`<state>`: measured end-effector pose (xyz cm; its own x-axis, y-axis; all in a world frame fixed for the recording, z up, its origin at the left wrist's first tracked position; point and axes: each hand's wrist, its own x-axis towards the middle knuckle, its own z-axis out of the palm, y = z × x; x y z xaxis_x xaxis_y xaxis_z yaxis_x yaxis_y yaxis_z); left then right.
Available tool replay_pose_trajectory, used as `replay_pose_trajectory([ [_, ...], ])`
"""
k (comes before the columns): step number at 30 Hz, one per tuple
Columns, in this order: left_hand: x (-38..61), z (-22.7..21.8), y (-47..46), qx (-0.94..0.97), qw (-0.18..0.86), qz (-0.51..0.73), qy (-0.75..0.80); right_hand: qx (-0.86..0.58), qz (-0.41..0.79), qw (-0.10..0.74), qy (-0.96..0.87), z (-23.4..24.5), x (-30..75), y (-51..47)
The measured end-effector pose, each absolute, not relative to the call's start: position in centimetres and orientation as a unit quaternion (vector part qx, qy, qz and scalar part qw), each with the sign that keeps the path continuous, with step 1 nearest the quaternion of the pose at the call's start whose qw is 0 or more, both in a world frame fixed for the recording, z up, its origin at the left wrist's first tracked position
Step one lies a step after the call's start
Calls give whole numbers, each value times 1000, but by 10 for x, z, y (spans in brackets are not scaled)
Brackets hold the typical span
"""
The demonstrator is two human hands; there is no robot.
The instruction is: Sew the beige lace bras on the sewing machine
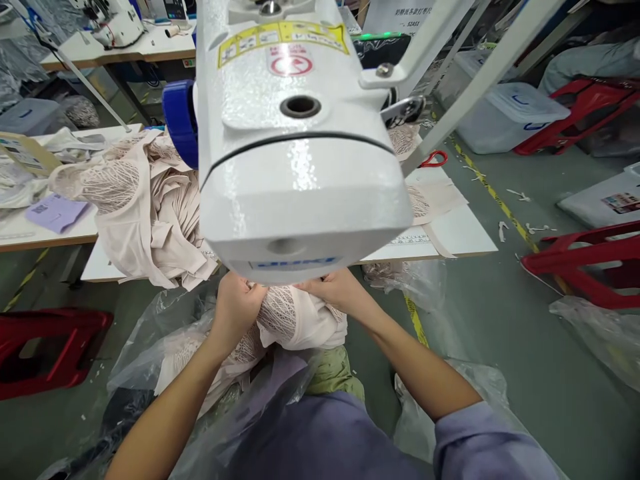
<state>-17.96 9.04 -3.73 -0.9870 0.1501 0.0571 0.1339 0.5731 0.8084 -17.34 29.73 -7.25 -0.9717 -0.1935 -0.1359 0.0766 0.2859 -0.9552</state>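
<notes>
Just off the front edge of the tabletop [465,233], a beige lace-panelled garment [285,313] is showing below the white JUKI sewing-machine head [305,193]. The left hand [236,305] and right hand [337,291] are pinching its upper edge, fingertips partly hidden. Beige garment pieces [173,213] are overhanging the front-left corner; red scissors [436,159] are lying near the right edge.
</notes>
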Motion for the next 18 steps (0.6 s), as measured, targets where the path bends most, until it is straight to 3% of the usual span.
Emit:
replay_pose_trajectory([
  [7,-179,-45,77,25,24,412,911,-41,-650,104,751,-76,-168,294],
  [12,-154,-85,58,-6,-16,482,876,-29,-662,93,743,-86,-158,300],
  [18,-104,-142,58,187,24,485,854,-12,-677,86,731,-100,-144,308],
])
